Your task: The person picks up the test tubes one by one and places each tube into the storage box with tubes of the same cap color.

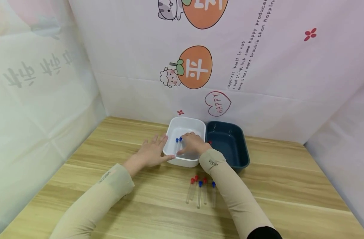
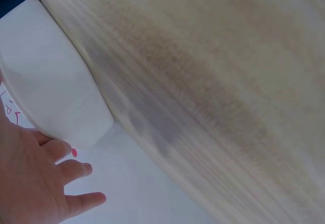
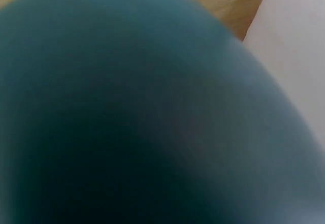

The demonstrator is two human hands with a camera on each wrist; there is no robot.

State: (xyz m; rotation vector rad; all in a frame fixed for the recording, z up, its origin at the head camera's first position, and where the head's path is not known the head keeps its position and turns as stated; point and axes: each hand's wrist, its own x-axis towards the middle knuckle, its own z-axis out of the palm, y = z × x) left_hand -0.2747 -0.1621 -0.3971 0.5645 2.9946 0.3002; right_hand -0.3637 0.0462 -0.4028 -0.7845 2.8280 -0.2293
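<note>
My left hand (image 1: 150, 154) lies at the left side of the white bin (image 1: 182, 161), fingers spread and thumb at its front rim. In the left wrist view, its fingertips (image 2: 76, 170) show beside the bin wall. My right hand (image 1: 193, 145) reaches down into this bin, with fingers and thumb close beside two clear tubes with blue caps (image 1: 177, 140). The hand partly covers the nearer tube, and I cannot tell whether it pinches it. Only the blurred dark teal bin (image 3: 127, 82) fills most of the right wrist view; the right hand is out of that picture.
Touching the white bin on its right is the dark teal bin (image 1: 245, 146), where a red cap (image 1: 210, 142) peeks out by the right wrist. Several clear tubes with red caps (image 1: 205, 180) or blue caps (image 1: 200, 184) lie on the wooden table (image 1: 158, 205). A printed cloth (image 1: 134, 89) hangs behind.
</note>
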